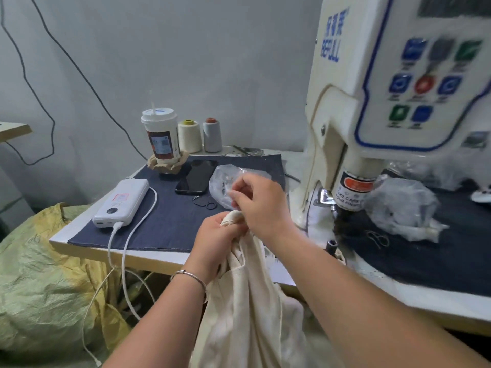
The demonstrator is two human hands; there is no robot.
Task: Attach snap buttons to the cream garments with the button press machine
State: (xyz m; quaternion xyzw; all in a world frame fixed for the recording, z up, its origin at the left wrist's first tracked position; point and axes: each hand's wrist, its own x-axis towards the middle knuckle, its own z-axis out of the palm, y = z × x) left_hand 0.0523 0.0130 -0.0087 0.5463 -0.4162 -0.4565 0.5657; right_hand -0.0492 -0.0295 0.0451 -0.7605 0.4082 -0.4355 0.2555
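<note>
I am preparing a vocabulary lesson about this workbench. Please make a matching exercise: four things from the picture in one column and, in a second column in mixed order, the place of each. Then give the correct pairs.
Things
1. white rectangular power bank
2. black flat smartphone
3. white paper drink cup with a straw
4. cream cloth garment

Places
A. held by both hands at the table's front edge
B. at the back, beside the two thread cones
C. near the left edge of the dark blue cloth, a white cable plugged in
D. between the cup and the clear plastic bag

Pairs: 1-C, 2-D, 3-B, 4-A
</note>
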